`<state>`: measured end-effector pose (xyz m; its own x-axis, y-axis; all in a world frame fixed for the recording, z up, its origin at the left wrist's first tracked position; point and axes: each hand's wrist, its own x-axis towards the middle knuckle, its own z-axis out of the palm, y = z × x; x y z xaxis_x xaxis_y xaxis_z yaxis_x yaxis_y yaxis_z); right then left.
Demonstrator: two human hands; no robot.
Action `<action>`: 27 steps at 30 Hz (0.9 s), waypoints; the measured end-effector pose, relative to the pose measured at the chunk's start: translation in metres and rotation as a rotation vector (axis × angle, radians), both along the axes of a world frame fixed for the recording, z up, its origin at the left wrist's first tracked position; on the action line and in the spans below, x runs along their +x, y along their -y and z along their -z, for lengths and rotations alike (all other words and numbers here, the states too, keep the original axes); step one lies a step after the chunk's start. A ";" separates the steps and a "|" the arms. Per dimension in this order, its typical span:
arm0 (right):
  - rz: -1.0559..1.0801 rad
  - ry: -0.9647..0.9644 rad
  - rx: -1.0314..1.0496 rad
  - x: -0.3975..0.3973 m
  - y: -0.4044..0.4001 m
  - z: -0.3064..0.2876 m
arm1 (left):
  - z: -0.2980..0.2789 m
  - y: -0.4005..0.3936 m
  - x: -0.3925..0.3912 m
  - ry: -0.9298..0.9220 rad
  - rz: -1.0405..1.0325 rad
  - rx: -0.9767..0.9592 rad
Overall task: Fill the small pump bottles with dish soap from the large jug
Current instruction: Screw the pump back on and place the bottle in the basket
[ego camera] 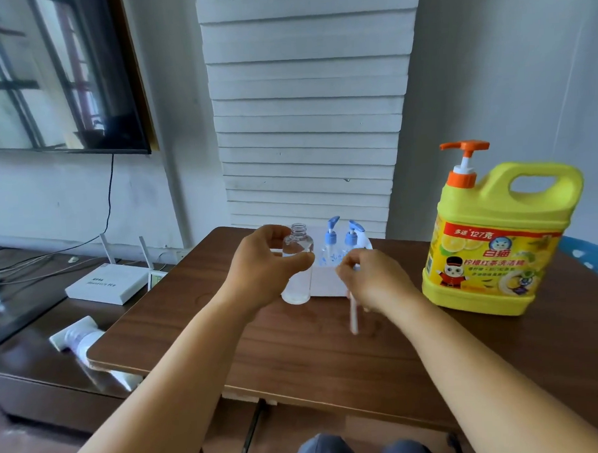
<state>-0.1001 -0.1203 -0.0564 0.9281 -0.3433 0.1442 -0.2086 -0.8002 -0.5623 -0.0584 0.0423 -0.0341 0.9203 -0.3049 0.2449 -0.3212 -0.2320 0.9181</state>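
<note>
Dark wood-grain desk (pixel 296 346) stands before a white wall with a stack of white slatted panels behind it; we sit at its near edge, knees just visible below.

Our left hand (pixel 261 269) grips a clear small bottle (pixel 297 260), fingers and thumb curled round its upper body. We note the bottle is upright, long axis vertical, threaded neck open and pointing up, base resting on or just above the desk; which of the two we cannot tell.

Our right hand (pixel 372 278) pinches a removed pump head (pixel 361 244), blue and white, largely hidden by the fingers. Its white dip tube (pixel 352 313) hangs down, long axis near vertical, lower end pointing at the desk.

Two more capped pump bottles (pixel 341 241) stand upright in a white box (pixel 324 283) just behind the hands, nozzles angled up to the right.

Large yellow jug (pixel 497 238) stands upright to the right, well apart from the hands, orange pump on top, nozzle pointing left.
</note>
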 end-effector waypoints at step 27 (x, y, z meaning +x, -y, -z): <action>-0.321 0.599 0.512 -0.011 -0.003 -0.065 | 0.009 0.022 -0.008 -0.038 0.139 0.013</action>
<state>-0.1112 -0.1172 0.0090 0.8080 -0.2335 0.5410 0.4335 -0.3861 -0.8142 -0.0659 0.0206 -0.0435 0.8775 -0.4329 0.2063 -0.3164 -0.1992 0.9275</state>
